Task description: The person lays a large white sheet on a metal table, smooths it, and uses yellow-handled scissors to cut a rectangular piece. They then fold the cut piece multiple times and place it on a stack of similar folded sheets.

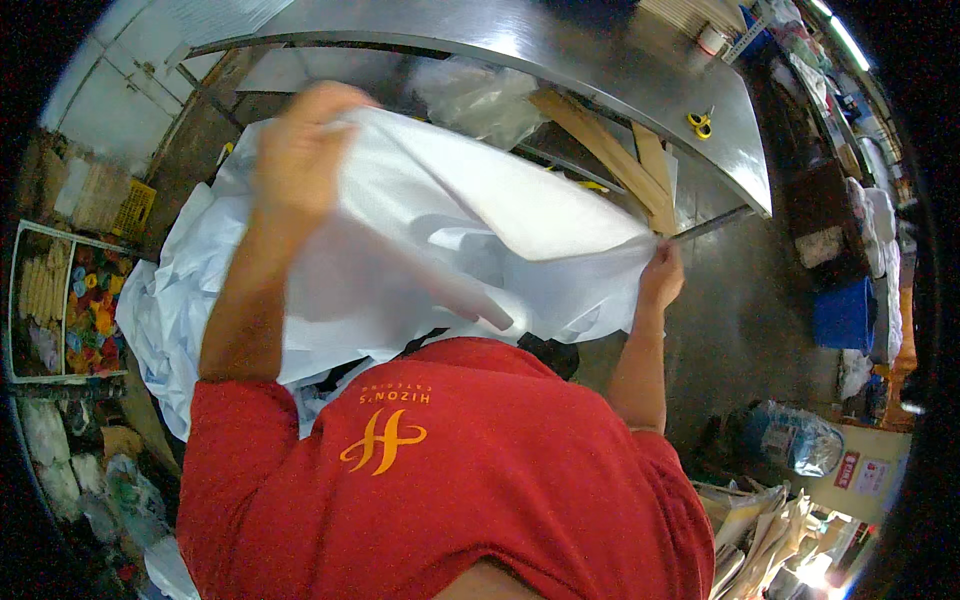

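Observation:
A large white cloth (465, 202) is stretched between my two hands above my lap, its upper part folded over and its lower part in shadow. My left hand (307, 150), blurred, is raised and grips the cloth's upper left end. Lower down on the other side, my right hand (661, 274) pinches the right corner between thumb and fingers. A crumpled heap of white fabric (176, 292) lies to the left, partly behind my left forearm. Whether it joins the held cloth I cannot tell.
Ahead stands a metal-topped table (570, 45) with yellow-handled scissors (701, 124) near its right end. Clear plastic (480, 97) and wooden braces (607, 146) show beneath it. A rack of colourful items (97, 307) stands left; a blue bin (845, 315) is right.

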`<action>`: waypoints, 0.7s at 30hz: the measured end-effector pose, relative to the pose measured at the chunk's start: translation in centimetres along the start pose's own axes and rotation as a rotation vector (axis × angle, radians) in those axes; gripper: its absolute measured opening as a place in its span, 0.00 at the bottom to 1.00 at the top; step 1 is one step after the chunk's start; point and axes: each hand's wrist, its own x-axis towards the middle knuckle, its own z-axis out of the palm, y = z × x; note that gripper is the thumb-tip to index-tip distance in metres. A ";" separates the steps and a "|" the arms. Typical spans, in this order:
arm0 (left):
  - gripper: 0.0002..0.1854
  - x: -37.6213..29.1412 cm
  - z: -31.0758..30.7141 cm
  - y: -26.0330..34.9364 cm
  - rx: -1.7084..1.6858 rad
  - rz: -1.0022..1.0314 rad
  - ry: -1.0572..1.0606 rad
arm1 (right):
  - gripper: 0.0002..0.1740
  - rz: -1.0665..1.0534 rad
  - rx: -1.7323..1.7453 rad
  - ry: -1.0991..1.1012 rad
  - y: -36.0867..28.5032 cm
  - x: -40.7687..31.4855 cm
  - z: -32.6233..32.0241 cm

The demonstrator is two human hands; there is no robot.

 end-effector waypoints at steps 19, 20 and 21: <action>0.12 -4.2 10.1 1.9 -0.001 -0.202 -0.468 | 0.11 -0.782 0.473 -0.465 -22.4 -3.4 -2.5; 0.10 -3.5 9.4 2.1 -0.035 -0.168 -0.361 | 0.13 -0.717 0.420 -0.463 -20.8 -3.4 -1.4; 0.09 -3.1 8.5 2.3 -0.036 -0.173 -0.383 | 0.15 -0.685 0.409 -0.427 -18.8 -3.6 -0.1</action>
